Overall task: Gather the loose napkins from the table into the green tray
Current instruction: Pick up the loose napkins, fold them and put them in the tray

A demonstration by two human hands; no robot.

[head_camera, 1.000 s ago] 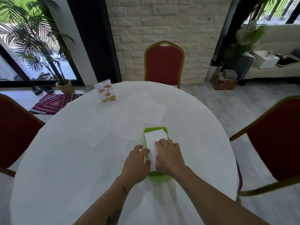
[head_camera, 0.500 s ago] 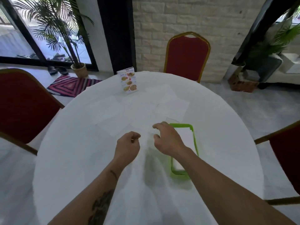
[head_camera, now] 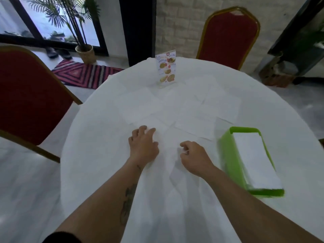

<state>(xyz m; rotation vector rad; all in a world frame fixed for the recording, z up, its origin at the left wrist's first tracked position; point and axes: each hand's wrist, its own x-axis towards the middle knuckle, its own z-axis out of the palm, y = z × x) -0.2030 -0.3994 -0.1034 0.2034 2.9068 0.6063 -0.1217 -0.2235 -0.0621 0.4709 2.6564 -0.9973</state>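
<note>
Several loose white napkins [head_camera: 138, 106] lie spread over the middle of the round white table [head_camera: 96, 163], hard to tell from the cloth. The green tray [head_camera: 228, 155] sits at the right, holding a neat stack of napkins [head_camera: 254, 160]. My left hand [head_camera: 142, 146] rests palm down with its fingers spread on the near edge of a napkin [head_camera: 167, 144]. My right hand [head_camera: 194, 155] is curled just left of the tray, and its thumb and fingers pinch the right edge of that same napkin.
A clear menu stand [head_camera: 165, 69] is upright at the far side of the table. Red chairs stand at the left [head_camera: 26, 95] and at the back [head_camera: 229, 35]. The table's edge curves close below my forearms.
Both hands left the tray and moved left onto a loose napkin. My view swung left, so the tray now lies at the right.
</note>
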